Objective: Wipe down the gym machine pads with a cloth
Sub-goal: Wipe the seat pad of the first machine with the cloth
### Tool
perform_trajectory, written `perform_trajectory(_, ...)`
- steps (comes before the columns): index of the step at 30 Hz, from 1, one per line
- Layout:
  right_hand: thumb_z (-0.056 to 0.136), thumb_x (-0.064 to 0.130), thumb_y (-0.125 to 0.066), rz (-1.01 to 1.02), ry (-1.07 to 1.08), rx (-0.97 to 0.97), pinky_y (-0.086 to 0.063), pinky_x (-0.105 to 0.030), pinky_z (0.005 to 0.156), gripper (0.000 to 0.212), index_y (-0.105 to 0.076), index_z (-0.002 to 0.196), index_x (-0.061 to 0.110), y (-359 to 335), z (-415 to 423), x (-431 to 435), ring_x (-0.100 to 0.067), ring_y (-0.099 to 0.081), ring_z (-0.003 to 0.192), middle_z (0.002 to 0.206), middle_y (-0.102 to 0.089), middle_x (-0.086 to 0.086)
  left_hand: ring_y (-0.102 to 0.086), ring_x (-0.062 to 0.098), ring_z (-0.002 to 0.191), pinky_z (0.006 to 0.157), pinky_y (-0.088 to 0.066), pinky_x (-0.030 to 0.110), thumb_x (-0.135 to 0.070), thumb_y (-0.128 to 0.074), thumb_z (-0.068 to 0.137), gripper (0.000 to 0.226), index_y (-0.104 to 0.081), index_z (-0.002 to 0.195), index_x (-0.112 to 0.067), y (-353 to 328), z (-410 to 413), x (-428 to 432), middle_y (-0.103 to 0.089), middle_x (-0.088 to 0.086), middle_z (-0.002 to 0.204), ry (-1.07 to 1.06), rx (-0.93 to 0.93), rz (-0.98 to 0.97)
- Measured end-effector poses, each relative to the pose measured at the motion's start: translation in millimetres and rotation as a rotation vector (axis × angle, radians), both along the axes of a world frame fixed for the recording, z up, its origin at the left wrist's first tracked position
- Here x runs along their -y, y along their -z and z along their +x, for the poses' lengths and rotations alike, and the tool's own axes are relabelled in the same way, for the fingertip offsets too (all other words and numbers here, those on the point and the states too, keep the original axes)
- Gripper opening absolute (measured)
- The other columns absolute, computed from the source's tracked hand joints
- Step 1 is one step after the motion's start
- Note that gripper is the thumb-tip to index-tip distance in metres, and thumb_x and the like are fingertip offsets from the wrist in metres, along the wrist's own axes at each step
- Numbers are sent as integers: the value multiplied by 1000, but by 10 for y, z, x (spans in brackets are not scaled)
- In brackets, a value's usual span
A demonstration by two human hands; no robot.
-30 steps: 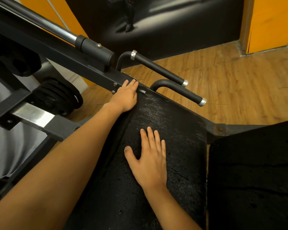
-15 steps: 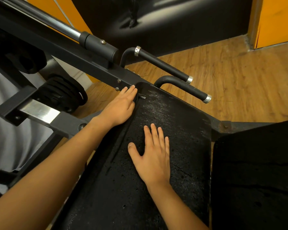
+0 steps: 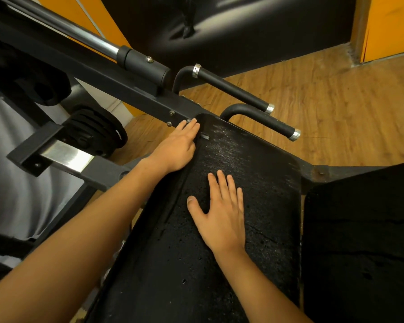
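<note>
Both hands are down flat on the pad, and neither holds anything. The left hand lies along the pad's left edge near its far left corner, fingers straight and together, fingertips just reaching the black frame beam beside a bolt. The right hand sits palm down towards the middle of the pad, fingers spread and straight, thumb out to the side.

What has changed over the last second? Very little. The left hand has kept to that far left corner and the right has hardly shifted from the middle; it is mostly the view that has moved. No sweep across the surface, then, just two hands resting or pressing in place.

And the cloth? I can't see one anywhere (not under either palm as far as I can make out, not on the pad, not on the wooden floor). So my read is that wiping with a cloth isn't happening right now; this looks more like feeling or steadying the pad.

The pad itself is black, pitted and worn, with a small torn fleck just beside the left fingertips. A second pad sits just off its right edge, untouched, and two handles stick out beyond the far edge. Plenty left to do.
</note>
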State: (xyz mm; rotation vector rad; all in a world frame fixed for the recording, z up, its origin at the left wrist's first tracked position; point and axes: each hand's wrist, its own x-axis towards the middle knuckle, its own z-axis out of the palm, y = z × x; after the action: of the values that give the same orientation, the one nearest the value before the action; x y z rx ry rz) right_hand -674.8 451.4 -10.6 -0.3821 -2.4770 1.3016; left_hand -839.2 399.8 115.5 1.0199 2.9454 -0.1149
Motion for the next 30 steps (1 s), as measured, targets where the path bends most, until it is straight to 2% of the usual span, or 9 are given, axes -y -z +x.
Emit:
perform_trajectory(5,99,68,-31,1,0,2,10,-39,127,78,-11,164,31,-5,7,1,-10,15,156,172,2,9,3,19,157,119,2,25,-15,-37,108,60,-13,163,-14,47,213,228,-3,1,171,12,17,27)
perform_trajectory(8,99,69,-32,-8,-5,2,10,-39,127,78,-11,164,31,-2,4,0,-9,16,156,172,3,10,1,15,157,116,0,21,-20,-36,110,55,-18,162,-16,-52,149,228,-8,-2,170,-53,130,179)
perform_trajectory(10,99,69,-32,-14,-4,-3,9,-40,128,78,-11,164,31,4,4,-1,-9,15,156,172,2,10,-3,15,157,119,-2,24,-25,-37,111,54,-20,162,-18,-100,61,198,-12,-1,170,-102,137,228)
perform_trajectory(12,99,69,-32,-12,-3,-6,8,-40,128,78,-12,164,31,3,7,2,-9,15,156,172,1,9,-5,16,157,122,-4,29,-27,-39,110,56,-19,162,-19,-83,27,153,-12,0,170,-136,147,209)
perform_trajectory(21,99,68,-33,-16,0,-5,8,-40,128,77,-13,164,30,-1,4,3,-9,14,156,172,0,9,2,17,157,117,1,21,-17,-41,109,61,-13,163,-14,27,189,306,-2,1,171,-82,147,192)
perform_trajectory(30,100,67,-34,-19,-3,-6,8,-41,128,77,-13,164,30,7,-1,-3,-10,14,156,172,1,9,-2,16,157,116,0,20,-14,-39,109,60,-13,163,-15,18,198,308,-5,1,171,-96,135,190)
